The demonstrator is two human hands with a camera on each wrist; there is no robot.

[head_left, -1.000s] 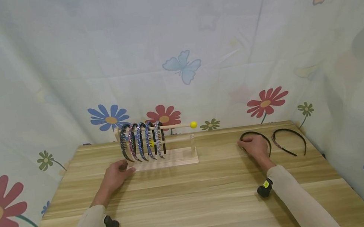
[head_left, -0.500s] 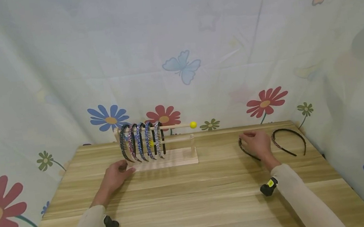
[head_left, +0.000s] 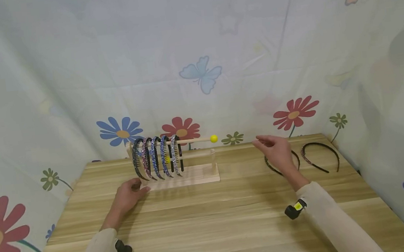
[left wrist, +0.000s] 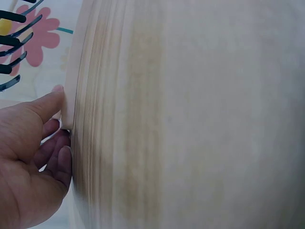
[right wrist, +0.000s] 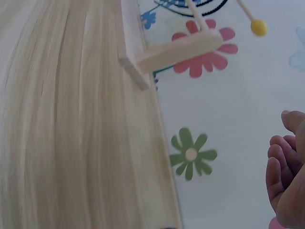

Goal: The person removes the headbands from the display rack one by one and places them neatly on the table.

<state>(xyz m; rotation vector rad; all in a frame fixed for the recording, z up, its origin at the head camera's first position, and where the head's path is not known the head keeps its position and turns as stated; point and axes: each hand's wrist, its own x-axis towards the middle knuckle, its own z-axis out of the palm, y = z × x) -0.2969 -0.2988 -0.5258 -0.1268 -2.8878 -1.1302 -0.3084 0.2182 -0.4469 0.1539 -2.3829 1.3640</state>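
Note:
My left hand (head_left: 127,196) grips the left end of the base of a wooden stand (head_left: 202,175). In the left wrist view, its thumb rests on the base while the fingers curl against the end. Several glittery headbands (head_left: 155,158) hang from the stand's upper rod, bunched toward the left. My right hand (head_left: 279,152) is raised at the right with nothing in it, its fingers loosely bent. Below it a black headband (head_left: 272,168) lies on the table, partly covered by the hand and wrist. Another headband (head_left: 315,166) lies to its right.
A yellow ball (head_left: 214,138) caps the free right end of the upper rod. Under it runs a lower rod (head_left: 197,153) held by a short post. The wooden table (head_left: 206,225) ends at a flower-printed cloth (head_left: 243,96) behind.
My right hand turned the black headband on the table, let go of it and rose up and to the left. The left hand stayed at the stand's base.

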